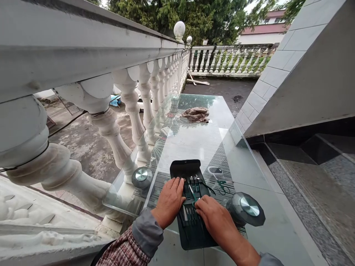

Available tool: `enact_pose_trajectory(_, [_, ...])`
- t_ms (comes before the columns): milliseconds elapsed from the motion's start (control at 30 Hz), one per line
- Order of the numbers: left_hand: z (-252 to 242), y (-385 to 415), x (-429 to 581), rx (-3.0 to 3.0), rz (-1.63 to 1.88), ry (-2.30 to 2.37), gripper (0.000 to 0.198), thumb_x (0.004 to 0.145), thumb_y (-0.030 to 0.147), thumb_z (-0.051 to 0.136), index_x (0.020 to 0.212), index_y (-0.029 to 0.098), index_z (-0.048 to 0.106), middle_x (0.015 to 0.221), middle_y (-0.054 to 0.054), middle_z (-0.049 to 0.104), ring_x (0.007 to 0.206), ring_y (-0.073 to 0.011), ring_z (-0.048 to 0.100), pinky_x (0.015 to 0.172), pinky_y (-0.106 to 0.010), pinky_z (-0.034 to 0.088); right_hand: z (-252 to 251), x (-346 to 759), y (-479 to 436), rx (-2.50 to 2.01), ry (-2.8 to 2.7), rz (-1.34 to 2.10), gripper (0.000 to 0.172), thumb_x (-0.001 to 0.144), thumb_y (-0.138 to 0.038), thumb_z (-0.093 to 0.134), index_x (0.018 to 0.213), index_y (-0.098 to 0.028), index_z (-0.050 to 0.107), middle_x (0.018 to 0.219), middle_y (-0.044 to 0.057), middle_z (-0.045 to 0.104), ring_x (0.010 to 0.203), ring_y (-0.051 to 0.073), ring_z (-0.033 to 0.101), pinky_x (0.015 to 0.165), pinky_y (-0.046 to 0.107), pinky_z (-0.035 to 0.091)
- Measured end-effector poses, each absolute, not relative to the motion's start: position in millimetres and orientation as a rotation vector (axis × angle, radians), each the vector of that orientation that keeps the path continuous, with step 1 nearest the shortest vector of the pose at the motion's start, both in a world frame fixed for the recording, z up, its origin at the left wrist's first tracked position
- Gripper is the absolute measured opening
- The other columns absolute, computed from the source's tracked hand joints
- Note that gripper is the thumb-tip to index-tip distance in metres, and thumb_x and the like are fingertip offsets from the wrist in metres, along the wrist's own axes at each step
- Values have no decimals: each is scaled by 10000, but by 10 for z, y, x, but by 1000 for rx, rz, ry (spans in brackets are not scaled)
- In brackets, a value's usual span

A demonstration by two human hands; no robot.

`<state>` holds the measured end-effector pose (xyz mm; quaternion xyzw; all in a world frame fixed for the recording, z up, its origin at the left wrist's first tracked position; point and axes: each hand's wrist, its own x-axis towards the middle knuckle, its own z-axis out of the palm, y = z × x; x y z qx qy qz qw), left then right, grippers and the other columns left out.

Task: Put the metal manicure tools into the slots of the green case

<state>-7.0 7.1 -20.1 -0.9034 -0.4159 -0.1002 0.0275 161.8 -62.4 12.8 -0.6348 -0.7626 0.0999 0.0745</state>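
An unfolded black manicure case lies on the glass table in front of me, with several small metal tools tucked in loops along its lower half. Nail clippers with dark green grips sit in its upper half. My left hand rests flat along the case's left edge, fingers stretched out together. Over the case's right side, my right hand pinches the green handle end of small scissors, whose silver blades point away from me. The fingers partly hide the handles.
Green-handled scissors and a dark oval object lie right of the case on the glass table. A crumpled brown cloth is at the far end. A white balustrade runs along the left; stone steps are on the right.
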Motion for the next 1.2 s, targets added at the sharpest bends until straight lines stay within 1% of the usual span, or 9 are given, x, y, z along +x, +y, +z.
enact_pose_trajectory(333, [-235,82,-60,-2801,-327,-1252,587,836,294,584,1327,61,364,1306,-179,486,1198,-294,464,1007,-416,359,124,1541,-504,-1944,-2235,208,140,852,-162,485,799,-215,605,843,33,597,822,194,544,671,293,359])
enact_pose_trajectory(467, [-249,86,-64,-2810,-320,-1257,600,832,301,590,1331,60,359,1313,-180,479,1199,-298,462,1009,-422,356,75,1550,-459,-1922,-2153,239,135,825,-131,496,826,-213,603,839,31,601,830,197,538,700,304,366])
enact_pose_trajectory(667, [-236,80,-82,-2814,-345,-1242,572,856,299,551,1339,71,345,1309,-184,481,1215,-290,449,1009,-429,357,35,1570,-408,-1847,-2011,343,122,799,-113,500,826,-203,578,856,30,606,851,193,539,731,302,380])
enact_pose_trajectory(767, [-230,78,-82,-2819,-328,-1251,584,852,303,561,1340,66,345,1318,-182,474,1219,-294,444,1018,-428,350,34,1573,-404,-1835,-1978,349,107,781,-109,516,819,-199,561,844,26,602,841,191,538,729,302,382])
enact_pose_trajectory(867, [-223,76,-77,-2826,-317,-1254,586,849,303,567,1337,65,349,1320,-180,471,1217,-296,444,1019,-429,348,37,1569,-411,-1836,-1983,344,66,782,-141,537,807,-200,554,820,21,598,821,191,537,714,301,382])
enact_pose_trajectory(967, [-202,72,-70,-2831,-322,-1266,589,843,299,578,1338,76,351,1314,-176,474,1212,-298,447,1014,-431,352,38,1554,-415,-1851,-1995,285,31,794,-181,546,777,-206,552,804,22,595,810,194,536,695,298,375])
enact_pose_trajectory(1100, [-162,66,-68,-2831,-334,-1275,594,829,289,601,1339,104,361,1283,-171,495,1186,-299,467,996,-433,376,34,1534,-413,-1861,-2007,215,54,794,-177,542,751,-209,550,786,20,589,796,191,530,676,294,365])
enact_pose_trajectory(1200, [-156,66,-73,-2818,-351,-1242,496,853,268,565,1317,185,409,1261,-157,505,1161,-291,489,965,-451,402,38,1539,-413,-1859,-1997,215,68,795,-163,526,746,-205,546,786,23,587,802,190,527,682,295,364])
